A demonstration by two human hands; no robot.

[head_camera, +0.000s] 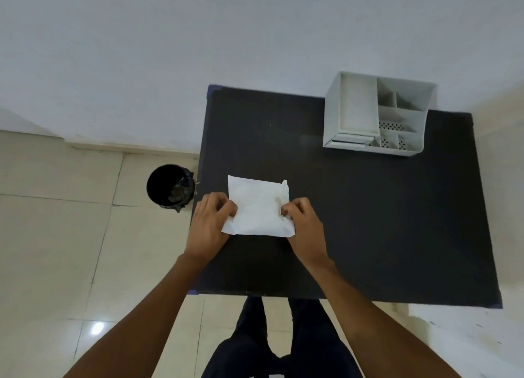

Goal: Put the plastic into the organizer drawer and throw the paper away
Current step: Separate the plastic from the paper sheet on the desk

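— Two hands are seen at work, and over on the far left a round black waste bin is stood on the pale tiled floor, just beside the table's left edge. Something dark is lying inside it; what it is cannot be told.

— Next, the left hand is closed on the left edge of the flat white paper-wrapped packet, fingers curled over the edge.

— And the packet itself is laid on the black rectangular tabletop, near the front-left part, pinned between the two hands. Whether plastic is wrapped inside cannot be made out.

— On its right edge the right hand is closed too, the torn-looking corner being pinched by the fingertips.

— Far right at the back, the light grey plastic desk organizer is set against the white wall, well apart from the packet. Open compartments are shown on top, some with perforated floors, and a low drawer front is seen at its near-left side.
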